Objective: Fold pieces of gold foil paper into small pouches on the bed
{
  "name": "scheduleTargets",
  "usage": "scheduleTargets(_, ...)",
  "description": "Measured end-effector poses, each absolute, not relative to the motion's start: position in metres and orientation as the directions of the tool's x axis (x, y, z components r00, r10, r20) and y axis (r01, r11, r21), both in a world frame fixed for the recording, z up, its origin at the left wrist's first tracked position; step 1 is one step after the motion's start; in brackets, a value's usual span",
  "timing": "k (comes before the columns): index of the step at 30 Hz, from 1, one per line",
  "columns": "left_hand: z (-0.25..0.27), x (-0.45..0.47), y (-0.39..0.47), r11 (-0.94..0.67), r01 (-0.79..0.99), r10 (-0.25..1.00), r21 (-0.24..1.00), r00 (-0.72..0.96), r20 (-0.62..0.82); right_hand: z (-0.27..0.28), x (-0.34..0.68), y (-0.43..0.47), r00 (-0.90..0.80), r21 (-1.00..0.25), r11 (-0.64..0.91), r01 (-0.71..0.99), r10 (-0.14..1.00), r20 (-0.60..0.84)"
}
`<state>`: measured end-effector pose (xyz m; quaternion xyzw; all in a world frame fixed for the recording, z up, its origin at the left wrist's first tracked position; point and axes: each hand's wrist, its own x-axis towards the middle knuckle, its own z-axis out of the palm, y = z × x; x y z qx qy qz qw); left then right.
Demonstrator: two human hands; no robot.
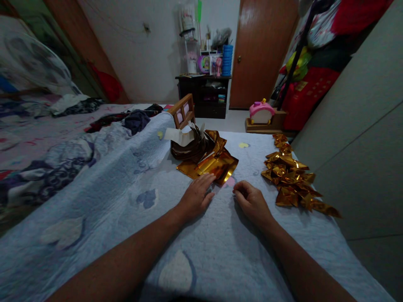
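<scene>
While the left hand (pixel 198 195) lies almost flat with its fingertips at the near edge of the shiny gold foil sheets (pixel 217 165), the right hand (pixel 251 202) rests just beside it, off the sheets' near right corner. Of the 2 hands, the left is the nearer: the foil lies straight ahead of its fingers, and ahead and to the left of the right hand. The sheets overlap, so no 1 long axis stands out, though the spread runs broadly from left to right, across the line of the left fingers.

The left hand is open, thumb apart, and grasps nothing; its fingers seem to rest on the foil's edge. The right fingers curl toward the thumb, and whether they pinch anything I cannot tell. Behind the sheets sits a thick brown-edged stack of paper (pixel 189 150); well to the right are crumpled-looking, folded gold foil pieces (pixel 287 176).
</scene>
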<state>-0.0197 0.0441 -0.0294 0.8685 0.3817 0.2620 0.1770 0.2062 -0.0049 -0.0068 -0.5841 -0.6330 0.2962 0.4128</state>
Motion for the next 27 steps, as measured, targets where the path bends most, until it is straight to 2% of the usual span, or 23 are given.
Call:
scheduleTargets(13,-0.025,-0.022,0.048,-0.527,0.564,0.837,0.636,0.475,0.272,-0.010,0.207,-0.006,-0.010,-0.843,0.162,0.513,0.983,0.183)
scheduleTargets(18,-0.023,-0.025,0.053,-0.511,0.542,0.838,0.667,0.486,0.247,-0.010,0.207,-0.006,-0.012,-0.833,0.172,0.526,0.981,0.195)
scheduleTargets(23,-0.013,-0.015,0.060,-0.574,0.538,0.803,0.617,0.519,0.295,-0.010,0.206,-0.006,-0.015,-0.831,0.179,0.527,0.979,0.202)
scheduleTargets(27,-0.003,-0.002,0.068,-0.654,0.598,0.757,0.464,0.528,0.385,-0.008,0.206,-0.007,-0.030,-0.827,0.182,0.531,0.980,0.196)
